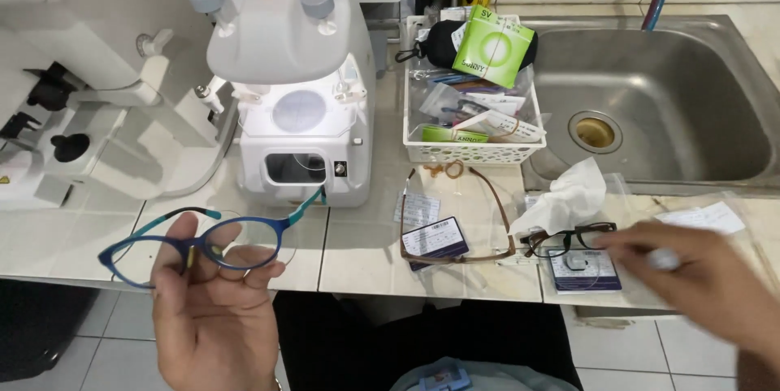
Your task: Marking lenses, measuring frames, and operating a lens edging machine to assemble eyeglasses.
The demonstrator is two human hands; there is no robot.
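Tiled counter [357, 249] runs across mid-frame; steel sink [650, 99] fills the upper right, a white machine [292, 82] the upper left. Open room: bare tile at centre, between machine and basket [475, 151].

Left hand [207, 302], lower left, pinches blue glasses [203, 241] at the bridge, out past the counter's front edge; a slackened grip would likely drop them to the floor.

Right hand [691, 265], lower right, is blurred; how far it is closed cannot be told. It hovers by black glasses [569, 238] and a tissue [565, 200] near the edge, so a sweep could knock them off.

Right hand [699, 273] motion-blurred, its grip unclear
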